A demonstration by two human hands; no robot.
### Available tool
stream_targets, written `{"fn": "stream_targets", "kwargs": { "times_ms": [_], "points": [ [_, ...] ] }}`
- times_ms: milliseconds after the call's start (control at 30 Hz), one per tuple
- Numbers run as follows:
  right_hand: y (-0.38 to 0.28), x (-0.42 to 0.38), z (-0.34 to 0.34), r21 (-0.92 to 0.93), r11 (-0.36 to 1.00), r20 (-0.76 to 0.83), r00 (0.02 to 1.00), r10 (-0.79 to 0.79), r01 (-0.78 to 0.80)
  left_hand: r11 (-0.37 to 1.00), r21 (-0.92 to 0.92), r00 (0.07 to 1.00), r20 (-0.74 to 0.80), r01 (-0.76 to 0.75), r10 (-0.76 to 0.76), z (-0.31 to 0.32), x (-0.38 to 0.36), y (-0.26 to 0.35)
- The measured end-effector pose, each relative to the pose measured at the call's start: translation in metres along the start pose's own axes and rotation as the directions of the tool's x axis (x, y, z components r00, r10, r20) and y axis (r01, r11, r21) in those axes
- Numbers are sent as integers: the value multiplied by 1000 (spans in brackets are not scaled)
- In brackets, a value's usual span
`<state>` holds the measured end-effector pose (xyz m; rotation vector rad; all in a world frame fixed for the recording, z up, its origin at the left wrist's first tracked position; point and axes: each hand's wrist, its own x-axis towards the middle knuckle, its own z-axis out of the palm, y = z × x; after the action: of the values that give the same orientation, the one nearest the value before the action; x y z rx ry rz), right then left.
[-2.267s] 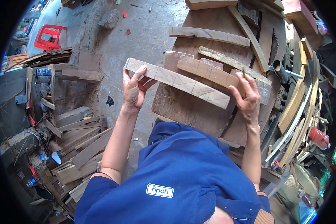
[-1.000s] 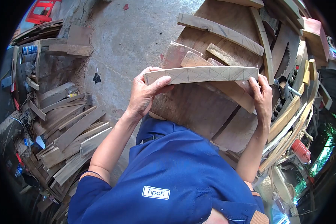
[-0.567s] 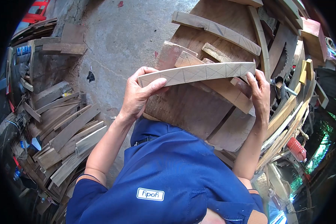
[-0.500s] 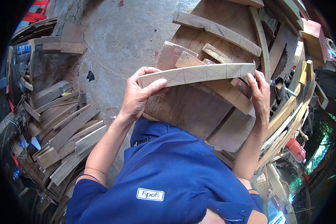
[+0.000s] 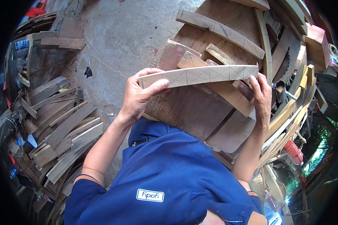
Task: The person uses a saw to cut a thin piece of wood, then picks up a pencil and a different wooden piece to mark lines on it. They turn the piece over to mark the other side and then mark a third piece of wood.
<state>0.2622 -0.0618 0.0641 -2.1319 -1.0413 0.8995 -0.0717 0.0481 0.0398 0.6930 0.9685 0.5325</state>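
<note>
Nearest the camera: my blue work shirt point(image 5: 169, 176), white logo patch on the chest. Both bare forearms rise from it.

Left hand point(image 5: 139, 95): fingers curled over one end of a pale, gently curved wooden strip marked with pencilled crosses point(image 5: 199, 75), thumb under it, pinching that end. Right hand point(image 5: 262, 97): fingertips pressed against the other end, thumb side hidden, so I judge a pinch but cannot see it whole. The strip is held level in the air, just above the brown round wooden tabletop point(image 5: 191, 108), not resting on it.

Progress, judged: layout lines are already drawn along the whole visible face, roughly seven crossed panels. No cut follows those lines yet, so the sawing or shaping is left.

Count: one marked strip in hand; a second marked curved strip point(image 5: 221, 32) lies farther back on the tabletop; about three short blocks point(image 5: 219, 54) lie between them. Beyond, on the left, a heap of grey offcut boards point(image 5: 64, 127) lies on the concrete floor point(image 5: 127, 33), too many to count.
</note>
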Motion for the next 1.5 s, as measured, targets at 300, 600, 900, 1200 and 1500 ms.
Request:
{"fn": "stream_targets", "kwargs": {
  "times_ms": [300, 600, 900, 1200, 1500],
  "points": [
    [-1, 2, -1, 16, 999, -5, 1000, 30, -30, 1000, -15, 1000, -9, -10, 10, 1, 0, 0],
    [-4, 3, -7, 143, 989, -280, 960, 8, 33, 1000, -6, 999, -27, -26, 25, 2, 1, -3],
    [-53, 18, -4, 897, 441, 23, 999, -27, -8, 999, 16, 999, -14, -34, 34, 1, 1, -4],
    [-102, 25, 65, 388, 898, 192, 935, -298, 206, 999, -2, 998, -31, -53, 53, 1, 2, -5],
    [-113, 24, 88, 34, 887, 240, 858, -455, 461, 998, 10, 998, -33, -56, 56, 1, 3, -5]
  ]
}}
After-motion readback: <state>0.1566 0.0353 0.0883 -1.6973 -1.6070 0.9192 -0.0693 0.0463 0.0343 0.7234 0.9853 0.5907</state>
